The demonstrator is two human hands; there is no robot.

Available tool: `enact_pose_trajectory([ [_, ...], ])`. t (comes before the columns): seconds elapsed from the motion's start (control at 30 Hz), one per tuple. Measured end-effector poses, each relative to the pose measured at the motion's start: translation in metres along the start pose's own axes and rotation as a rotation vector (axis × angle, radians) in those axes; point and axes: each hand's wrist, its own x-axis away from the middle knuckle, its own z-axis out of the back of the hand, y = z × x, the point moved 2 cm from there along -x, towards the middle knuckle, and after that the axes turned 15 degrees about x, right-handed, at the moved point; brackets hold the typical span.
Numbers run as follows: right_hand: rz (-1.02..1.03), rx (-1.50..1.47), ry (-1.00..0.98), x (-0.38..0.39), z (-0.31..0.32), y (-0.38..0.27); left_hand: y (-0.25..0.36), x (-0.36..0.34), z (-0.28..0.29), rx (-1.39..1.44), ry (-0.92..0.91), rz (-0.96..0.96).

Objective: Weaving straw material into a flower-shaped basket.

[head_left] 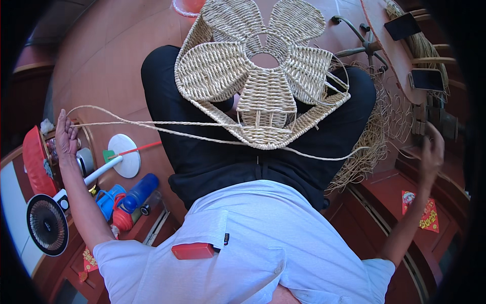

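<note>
A woven straw basket (pixel 205 71) with flower-shaped petals round a ringed hole rests across my lap, some bare stakes showing at its near side. My left hand (pixel 66 136) is out at the far left, fingers curled on a pale twisted cord (pixel 111 123), which runs in two long strands toward the basket. The looser strand droops past the basket's near edge to the right. Out at the far right, my right hand (pixel 431 152) has its fingers apart and partly bent, with nothing clearly held in them.
Coiled cord (pixel 364 131) heaps beside my right knee, near a wheeled chair base (pixel 372 46) and a wooden board with dark phones (pixel 425 79). At left are a fan (pixel 47 224), blue bottle (pixel 139 192), white disc (pixel 126 152) and red cushion (pixel 38 162).
</note>
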Motion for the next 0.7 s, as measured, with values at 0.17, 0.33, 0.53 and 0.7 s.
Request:
enact_pose_trajectory([
  [0.17,0.340,-0.592,-0.106,0.030,-0.011,-0.350,-0.041,-0.064,0.054,0.081,0.025,0.095],
  [0.33,0.564,-0.567,-0.148,0.041,-0.053,-0.431,0.013,-0.120,0.135,-0.008,0.028,-0.032],
  [0.53,0.488,-0.492,-0.279,0.039,-0.065,-0.441,0.041,-0.154,0.161,-0.060,0.052,0.046],
  [0.7,0.565,-0.487,-0.131,0.046,-0.064,-0.445,0.221,-0.176,0.243,-0.215,0.106,-0.157],
])
